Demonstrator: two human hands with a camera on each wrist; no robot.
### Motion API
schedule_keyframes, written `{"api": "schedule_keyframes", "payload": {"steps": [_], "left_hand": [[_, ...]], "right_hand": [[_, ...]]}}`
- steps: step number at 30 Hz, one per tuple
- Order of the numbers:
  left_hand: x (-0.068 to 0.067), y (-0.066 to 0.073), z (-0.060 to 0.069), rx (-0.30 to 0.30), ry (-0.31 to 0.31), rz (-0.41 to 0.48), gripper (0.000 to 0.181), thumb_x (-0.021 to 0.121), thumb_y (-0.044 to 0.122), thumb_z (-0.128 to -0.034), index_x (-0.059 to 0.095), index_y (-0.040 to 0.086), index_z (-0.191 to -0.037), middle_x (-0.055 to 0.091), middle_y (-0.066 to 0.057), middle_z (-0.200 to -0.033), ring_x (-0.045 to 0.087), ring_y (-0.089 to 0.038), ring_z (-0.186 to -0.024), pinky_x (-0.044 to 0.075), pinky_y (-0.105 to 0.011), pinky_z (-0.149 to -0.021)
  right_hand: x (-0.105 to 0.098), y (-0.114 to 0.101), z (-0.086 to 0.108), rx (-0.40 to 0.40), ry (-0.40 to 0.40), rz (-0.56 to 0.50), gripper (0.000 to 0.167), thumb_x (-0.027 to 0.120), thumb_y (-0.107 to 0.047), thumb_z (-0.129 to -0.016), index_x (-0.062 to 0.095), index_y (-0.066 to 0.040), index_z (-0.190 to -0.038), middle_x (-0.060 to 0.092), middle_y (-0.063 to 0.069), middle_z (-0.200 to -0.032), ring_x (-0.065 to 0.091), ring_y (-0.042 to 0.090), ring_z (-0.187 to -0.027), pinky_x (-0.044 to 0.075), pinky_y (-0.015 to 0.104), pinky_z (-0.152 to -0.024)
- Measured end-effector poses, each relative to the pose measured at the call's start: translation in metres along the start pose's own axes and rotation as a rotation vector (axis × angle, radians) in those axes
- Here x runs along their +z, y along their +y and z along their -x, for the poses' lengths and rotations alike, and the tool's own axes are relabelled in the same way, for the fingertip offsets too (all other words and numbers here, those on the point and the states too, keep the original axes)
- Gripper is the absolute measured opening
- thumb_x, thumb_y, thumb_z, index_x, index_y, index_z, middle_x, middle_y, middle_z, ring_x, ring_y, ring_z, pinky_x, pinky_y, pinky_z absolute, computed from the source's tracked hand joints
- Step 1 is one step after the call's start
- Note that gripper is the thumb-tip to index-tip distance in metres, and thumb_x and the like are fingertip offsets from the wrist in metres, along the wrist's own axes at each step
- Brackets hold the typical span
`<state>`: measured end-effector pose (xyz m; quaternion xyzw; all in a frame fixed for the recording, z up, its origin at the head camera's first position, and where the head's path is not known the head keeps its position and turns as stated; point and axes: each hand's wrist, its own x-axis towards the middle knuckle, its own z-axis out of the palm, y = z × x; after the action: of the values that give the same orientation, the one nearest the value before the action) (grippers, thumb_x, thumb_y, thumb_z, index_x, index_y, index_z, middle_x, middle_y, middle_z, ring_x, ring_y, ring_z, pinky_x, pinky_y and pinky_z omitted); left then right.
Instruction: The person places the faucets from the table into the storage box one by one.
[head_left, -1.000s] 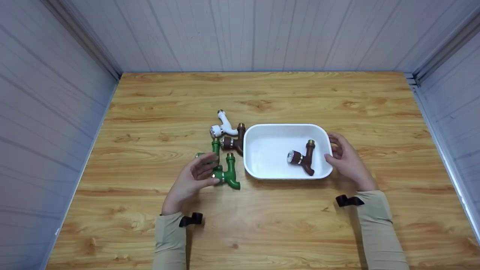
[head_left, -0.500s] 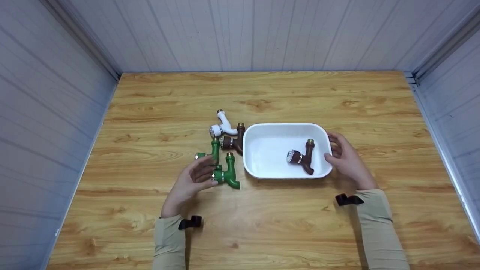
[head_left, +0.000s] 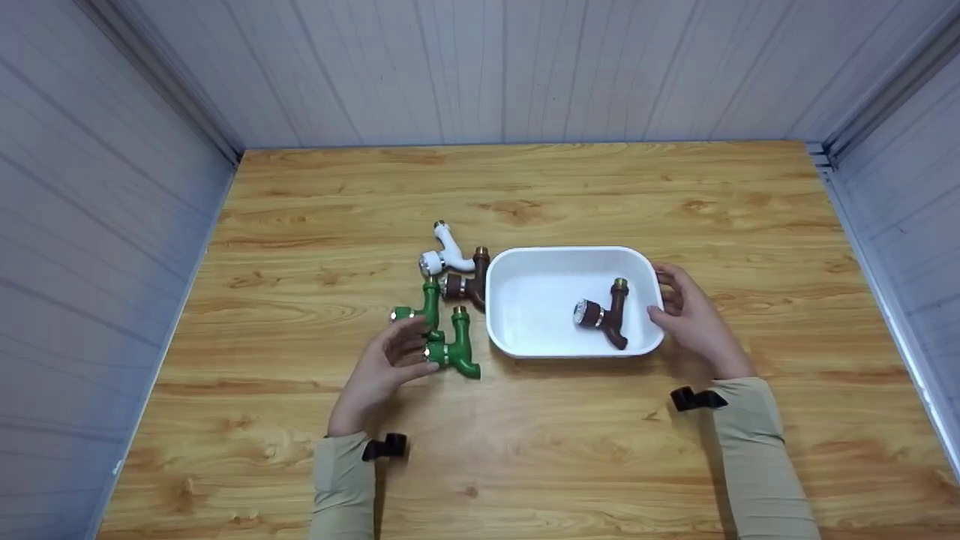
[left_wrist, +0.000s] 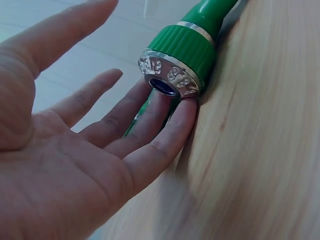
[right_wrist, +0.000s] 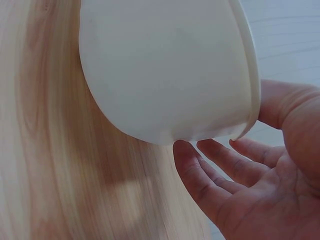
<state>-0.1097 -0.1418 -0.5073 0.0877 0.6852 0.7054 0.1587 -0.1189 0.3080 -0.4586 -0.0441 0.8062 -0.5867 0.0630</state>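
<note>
The left arm reaches straight toward the far side; its left grip leans right, palm turned right, thumb held well apart from loosely bent fingers. The right arm slants far and left, the right grip pinching between thumb and curved fingers. Both wrists angle inward.

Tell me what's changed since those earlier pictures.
Only a little: the left hand has drawn back slightly toward the person, uncovering more of the farther green tap. Nothing was visibly taken or let go. The right hand still holds the white tub, one brown tap inside; other taps stayed put.
</note>
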Motion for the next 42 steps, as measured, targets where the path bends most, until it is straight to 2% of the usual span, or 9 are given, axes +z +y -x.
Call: {"api": "schedule_keyframes", "payload": {"steps": [11, 16, 20, 23, 27, 32, 34, 38, 42], "left_hand": [[0.003, -0.003, 0.001, -0.038, 0.009, -0.043, 0.071, 0.077, -0.006, -0.0746, 0.044, -0.001, -0.138, 0.053, -0.022, -0.128, 0.05, -0.036, -0.118, 0.043, -0.045, -0.101], [0.004, -0.003, -0.001, -0.04, 0.018, -0.062, 0.068, 0.075, -0.007, -0.0756, 0.045, -0.002, -0.137, 0.054, -0.023, -0.124, 0.052, -0.036, -0.115, 0.044, -0.044, -0.1], [0.004, -0.005, -0.002, -0.041, 0.024, -0.073, 0.067, 0.074, -0.009, -0.0761, 0.045, -0.002, -0.136, 0.054, -0.023, -0.122, 0.053, -0.036, -0.113, 0.045, -0.044, -0.1], [0.004, -0.005, -0.003, -0.037, 0.033, -0.077, 0.066, 0.072, -0.012, -0.0762, 0.046, -0.002, -0.136, 0.055, -0.023, -0.121, 0.053, -0.035, -0.113, 0.045, -0.044, -0.099], [0.005, -0.004, -0.003, -0.039, 0.052, -0.094, 0.064, 0.07, -0.016, -0.0763, 0.047, -0.001, -0.135, 0.056, -0.022, -0.119, 0.054, -0.035, -0.112, 0.045, -0.043, -0.099], [0.007, -0.003, -0.001, -0.047, 0.071, -0.109, 0.064, 0.068, -0.018, -0.076, 0.048, -0.001, -0.135, 0.057, -0.021, -0.117, 0.054, -0.034, -0.111, 0.046, -0.043, -0.098], [0.007, -0.003, -0.001, -0.047, 0.078, -0.108, 0.064, 0.068, -0.018, -0.0759, 0.048, -0.001, -0.135, 0.057, -0.021, -0.117, 0.054, -0.034, -0.111, 0.046, -0.043, -0.098], [0.007, -0.004, -0.002, -0.048, 0.086, -0.102, 0.064, 0.068, -0.019, -0.0759, 0.048, -0.002, -0.134, 0.057, -0.021, -0.117, 0.054, -0.034, -0.111, 0.046, -0.043, -0.098], [0.007, -0.004, -0.001, -0.051, 0.096, -0.097, 0.063, 0.068, -0.019, -0.0755, 0.049, -0.002, -0.133, 0.057, -0.022, -0.117, 0.054, -0.034, -0.11, 0.046, -0.043, -0.098]], "right_hand": [[0.002, 0.0, 0.002, 0.007, -0.002, -0.005, 0.06, 0.053, 0.018, -0.086, 0.026, 0.012, -0.14, 0.037, 0.036, -0.136, 0.044, 0.052, -0.117, 0.046, 0.017, -0.088], [-0.001, 0.014, -0.002, 0.019, 0.006, -0.009, 0.063, 0.053, 0.017, -0.087, 0.026, 0.008, -0.143, 0.038, 0.033, -0.138, 0.045, 0.049, -0.119, 0.046, 0.017, -0.089], [-0.004, 0.027, -0.005, 0.028, 0.009, 0.007, 0.064, 0.055, 0.013, -0.088, 0.027, 0.002, -0.145, 0.039, 0.028, -0.139, 0.046, 0.044, -0.121, 0.046, 0.022, -0.094], [-0.005, 0.03, -0.006, 0.023, 0.016, 0.022, 0.064, 0.056, 0.011, -0.089, 0.028, 0.0, -0.145, 0.04, 0.025, -0.139, 0.047, 0.041, -0.12, 0.046, 0.023, -0.095], [-0.005, 0.031, -0.007, -0.02, 0.018, -0.017, 0.063, 0.055, 0.014, -0.087, 0.029, 0.004, -0.143, 0.041, 0.028, -0.138, 0.048, 0.043, -0.117, 0.047, 0.018, -0.09], [-0.001, 0.019, -0.003, -0.042, 0.01, -0.049, 0.061, 0.052, 0.019, -0.086, 0.026, 0.011, -0.141, 0.038, 0.035, -0.136, 0.046, 0.049, -0.115, 0.047, 0.017, -0.087], [-0.001, 0.019, -0.003, -0.036, 0.01, -0.041, 0.061, 0.052, 0.019, -0.086, 0.026, 0.011, -0.141, 0.038, 0.036, -0.136, 0.046, 0.05, -0.115, 0.047, 0.016, -0.088], [-0.003, 0.032, -0.007, -0.037, 0.016, -0.033, 0.063, 0.054, 0.016, -0.087, 0.028, 0.006, -0.143, 0.041, 0.031, -0.136, 0.048, 0.047, -0.116, 0.047, 0.015, -0.088], [-0.003, 0.031, -0.006, -0.039, 0.013, -0.027, 0.063, 0.054, 0.016, -0.087, 0.028, 0.006, -0.143, 0.04, 0.031, -0.136, 0.047, 0.046, -0.116, 0.046, 0.016, -0.088]]}}
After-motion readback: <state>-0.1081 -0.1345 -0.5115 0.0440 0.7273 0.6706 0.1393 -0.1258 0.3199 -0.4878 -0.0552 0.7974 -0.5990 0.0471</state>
